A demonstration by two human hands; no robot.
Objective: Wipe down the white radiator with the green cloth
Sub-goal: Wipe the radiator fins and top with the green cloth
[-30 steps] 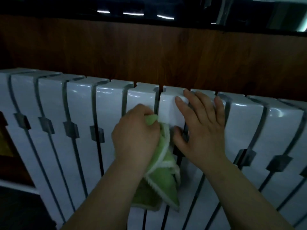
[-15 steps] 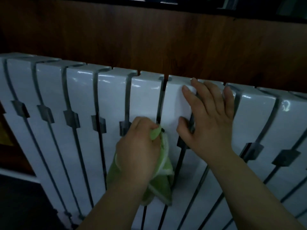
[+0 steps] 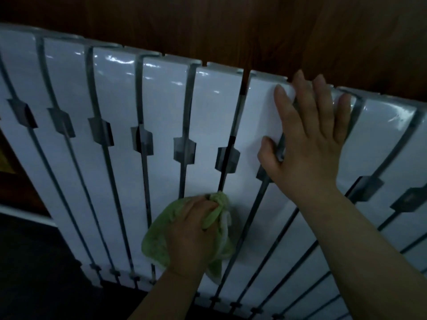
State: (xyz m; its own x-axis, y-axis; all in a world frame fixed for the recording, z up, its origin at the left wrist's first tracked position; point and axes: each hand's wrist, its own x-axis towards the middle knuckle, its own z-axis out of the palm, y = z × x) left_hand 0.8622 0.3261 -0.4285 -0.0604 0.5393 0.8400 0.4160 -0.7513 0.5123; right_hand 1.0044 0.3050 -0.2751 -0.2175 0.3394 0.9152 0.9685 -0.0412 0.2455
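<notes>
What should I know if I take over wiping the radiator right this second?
Left hand: its grip is bunched round the green cloth, which is pressed low on the front of the white radiator, at the middle sections.
Right hand: open, flat against the radiator's upper part, holding nothing.
Done: the picture does not show which sections are already clean.
Left: probably finish this section to the bottom, then work across the others.
</notes>
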